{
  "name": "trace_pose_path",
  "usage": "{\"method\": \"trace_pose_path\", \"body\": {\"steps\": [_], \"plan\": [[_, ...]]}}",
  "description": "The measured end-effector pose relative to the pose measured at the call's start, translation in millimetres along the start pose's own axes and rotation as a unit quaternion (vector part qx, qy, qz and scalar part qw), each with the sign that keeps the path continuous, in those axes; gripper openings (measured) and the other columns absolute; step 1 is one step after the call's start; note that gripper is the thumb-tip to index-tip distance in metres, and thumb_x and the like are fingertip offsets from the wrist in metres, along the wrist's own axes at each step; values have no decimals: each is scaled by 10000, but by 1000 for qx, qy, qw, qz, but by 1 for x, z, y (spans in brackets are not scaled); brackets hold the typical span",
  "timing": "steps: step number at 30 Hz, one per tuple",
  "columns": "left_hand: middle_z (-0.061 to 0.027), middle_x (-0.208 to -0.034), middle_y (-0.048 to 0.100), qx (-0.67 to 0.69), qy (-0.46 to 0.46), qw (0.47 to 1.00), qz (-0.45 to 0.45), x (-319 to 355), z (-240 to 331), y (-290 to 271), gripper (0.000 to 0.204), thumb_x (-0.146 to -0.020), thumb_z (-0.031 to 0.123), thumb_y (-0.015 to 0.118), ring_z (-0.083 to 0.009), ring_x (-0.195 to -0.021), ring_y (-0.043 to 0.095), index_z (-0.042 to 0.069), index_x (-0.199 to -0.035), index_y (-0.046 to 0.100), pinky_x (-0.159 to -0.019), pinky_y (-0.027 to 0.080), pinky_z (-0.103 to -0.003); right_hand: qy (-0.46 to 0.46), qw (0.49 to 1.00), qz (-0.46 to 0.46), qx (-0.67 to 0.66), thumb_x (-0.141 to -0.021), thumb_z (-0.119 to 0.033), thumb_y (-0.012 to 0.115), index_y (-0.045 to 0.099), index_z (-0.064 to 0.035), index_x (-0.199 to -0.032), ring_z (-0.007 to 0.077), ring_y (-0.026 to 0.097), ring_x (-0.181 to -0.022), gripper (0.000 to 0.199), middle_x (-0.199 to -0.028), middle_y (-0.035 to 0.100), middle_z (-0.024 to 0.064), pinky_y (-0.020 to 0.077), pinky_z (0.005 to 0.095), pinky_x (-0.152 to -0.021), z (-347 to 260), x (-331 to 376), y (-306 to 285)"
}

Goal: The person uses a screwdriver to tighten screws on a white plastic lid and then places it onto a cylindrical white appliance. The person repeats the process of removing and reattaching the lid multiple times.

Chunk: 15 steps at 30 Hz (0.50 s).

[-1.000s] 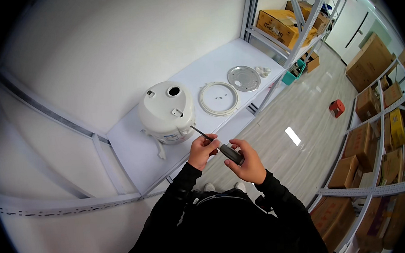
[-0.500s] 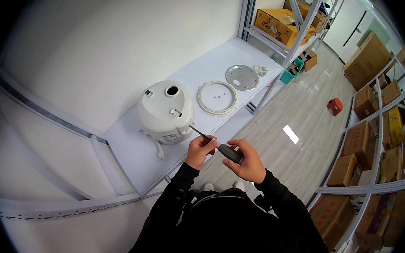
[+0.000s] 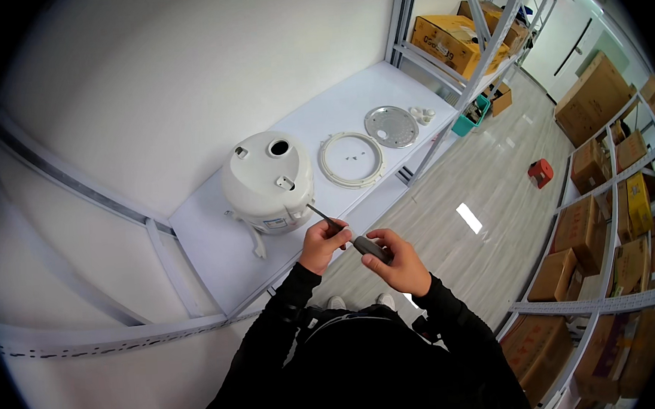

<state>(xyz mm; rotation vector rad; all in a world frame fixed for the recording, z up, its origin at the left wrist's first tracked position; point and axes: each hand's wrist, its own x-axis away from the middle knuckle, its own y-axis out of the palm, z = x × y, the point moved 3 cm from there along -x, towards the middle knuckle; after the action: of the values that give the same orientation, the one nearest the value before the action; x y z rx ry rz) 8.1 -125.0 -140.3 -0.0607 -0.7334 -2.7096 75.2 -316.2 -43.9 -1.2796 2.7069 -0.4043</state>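
My right hand is closed round the grey handle of a screwdriver. My left hand pinches the dark shaft in front of the handle. The shaft's tip meets the lower right side of a white rounded appliance housing, which looks like a rice cooker or pressure cooker; the exact spot is too small to make out. Round and slotted openings show on the housing's top, and a white handle-like part sticks out at its near side. Right of it lies a white ring, with several tiny screws inside its circle.
A round metal plate and small white parts lie farther along the white table. Metal racks with cardboard boxes stand at the right, a yellow box at the back. A red stool is on the floor.
My right hand's fingers have shifted a little on the screwdriver's handle. My left hand stays at the shaft, and the housing and loose parts keep their places.
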Motion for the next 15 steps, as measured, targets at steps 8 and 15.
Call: {"method": "trace_pose_path", "body": {"steps": [8, 15], "plan": [[-75, -1039, 709, -8, 20, 999, -30, 1, 10, 10, 298, -925, 45, 701, -120, -847, 650, -3, -1207, 617, -732, 529, -262, 18, 1000, -6, 5, -987, -232, 651, 570, -28, -1275, 193, 659, -725, 363, -894, 724, 123, 522, 326, -634, 7, -3, -1], [-42, -916, 706, -25, 34, 999, -17, 0, 0, -2, 272, -898, 84, 766, -100, -790, 649, 0, -1129, 650, -697, 527, -250, 195, 948, -67, -242, -1035, -254, 578, 562, -33, -1288, 87, 582, -611, 336, -929, 725, 80, 458, 240, -539, 21, -9, 4]]}}
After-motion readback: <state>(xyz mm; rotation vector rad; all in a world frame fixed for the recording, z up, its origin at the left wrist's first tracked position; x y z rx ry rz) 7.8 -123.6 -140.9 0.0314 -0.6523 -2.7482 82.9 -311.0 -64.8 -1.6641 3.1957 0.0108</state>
